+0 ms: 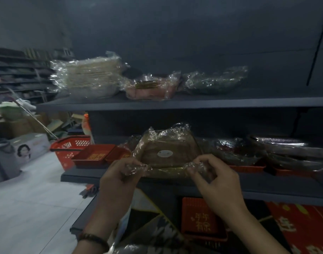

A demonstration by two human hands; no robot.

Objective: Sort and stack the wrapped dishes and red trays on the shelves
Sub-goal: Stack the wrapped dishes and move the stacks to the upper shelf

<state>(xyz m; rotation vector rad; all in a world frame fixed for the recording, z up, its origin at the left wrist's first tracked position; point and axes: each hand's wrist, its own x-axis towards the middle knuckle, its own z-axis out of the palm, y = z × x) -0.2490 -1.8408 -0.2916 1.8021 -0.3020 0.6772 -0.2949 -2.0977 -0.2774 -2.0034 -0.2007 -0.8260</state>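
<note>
A plastic-wrapped stack of brown square dishes [168,149] with a white oval sticker is held tilted above the front of the middle shelf [267,182]. My left hand [120,173] pinches the loose wrap at its near left corner. My right hand [212,173] pinches the wrap at its near right corner. Two red trays [94,154] with gold print lie side by side at the shelf's left end. More wrapped dark dishes [235,151] sit on red trays to the right. On the upper shelf stand a tall wrapped pale stack [89,77], a wrapped pink stack [149,87] and a wrapped green stack [213,81].
A red shopping basket [69,145] stands on the pale tiled floor left of the shelving, with cardboard boxes [28,147] behind it. Below the middle shelf lie a red tray with gold characters [202,219] and red printed packaging [303,230]. A dark back panel closes the shelves.
</note>
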